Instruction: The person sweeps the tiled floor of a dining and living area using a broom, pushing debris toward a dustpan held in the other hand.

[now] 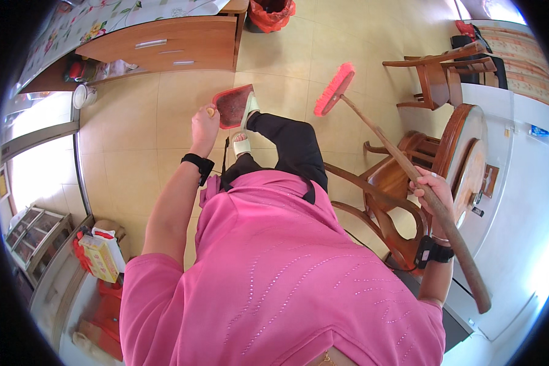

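My left hand is closed round the end of a handle, whose round tip shows at the top of the fist. Just beyond that hand is a red dustpan with dark specks in its pan, beside my slippered foot. My right hand grips the long wooden handle of a broom; the thick end of the handle reaches past my wrist. The broom's head, with pink-red bristles, is over the tiled floor, to the right of the dustpan and apart from it. Whether the bristles touch the floor I cannot tell.
Wooden chairs and a round wooden table stand on the right. A drawer cabinet is ahead on the left, with a bin lined in a red bag beside it. A white bucket stands near the glass door. Boxes lie at lower left.
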Action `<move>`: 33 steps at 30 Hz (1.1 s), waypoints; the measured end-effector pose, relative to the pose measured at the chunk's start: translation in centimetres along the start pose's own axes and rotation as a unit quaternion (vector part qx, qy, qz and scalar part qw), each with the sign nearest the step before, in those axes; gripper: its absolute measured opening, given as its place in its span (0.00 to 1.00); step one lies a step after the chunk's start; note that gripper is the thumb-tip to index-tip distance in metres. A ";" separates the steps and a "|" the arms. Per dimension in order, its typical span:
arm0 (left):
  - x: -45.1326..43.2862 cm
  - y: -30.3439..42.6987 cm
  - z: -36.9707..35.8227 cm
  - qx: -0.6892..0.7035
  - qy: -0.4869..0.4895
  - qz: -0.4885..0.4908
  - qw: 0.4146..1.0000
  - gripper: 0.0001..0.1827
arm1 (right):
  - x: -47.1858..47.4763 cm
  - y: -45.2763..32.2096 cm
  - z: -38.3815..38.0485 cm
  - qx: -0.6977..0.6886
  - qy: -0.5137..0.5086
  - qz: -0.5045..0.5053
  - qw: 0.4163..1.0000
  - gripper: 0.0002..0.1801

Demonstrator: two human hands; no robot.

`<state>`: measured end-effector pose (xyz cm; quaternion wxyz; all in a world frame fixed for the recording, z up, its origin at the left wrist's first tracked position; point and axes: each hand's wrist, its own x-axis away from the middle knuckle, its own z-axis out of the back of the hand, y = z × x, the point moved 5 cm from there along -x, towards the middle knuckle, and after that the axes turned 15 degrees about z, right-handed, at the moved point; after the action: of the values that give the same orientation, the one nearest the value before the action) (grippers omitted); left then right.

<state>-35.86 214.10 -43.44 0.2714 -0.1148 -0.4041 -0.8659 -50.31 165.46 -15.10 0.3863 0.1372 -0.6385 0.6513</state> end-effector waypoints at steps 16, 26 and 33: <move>-1.3 -4.4 3.8 -0.024 0.047 -0.033 0.998 0.12 | 3.5 5.1 -5.0 -0.047 -0.042 -0.036 0.997 0.23; -1.0 -5.4 -0.6 -0.011 0.000 -0.044 0.999 0.11 | 2.7 7.6 -1.4 0.039 -0.011 -0.009 0.999 0.23; -0.4 -5.9 -0.9 -0.011 -0.004 -0.042 0.999 0.12 | 3.1 7.2 -1.6 0.028 -0.014 -0.005 1.000 0.21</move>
<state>-38.83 216.65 -47.92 0.2320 -0.1048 -0.3998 -0.8805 -56.69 168.81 -18.48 0.3766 0.1599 -0.6247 0.6652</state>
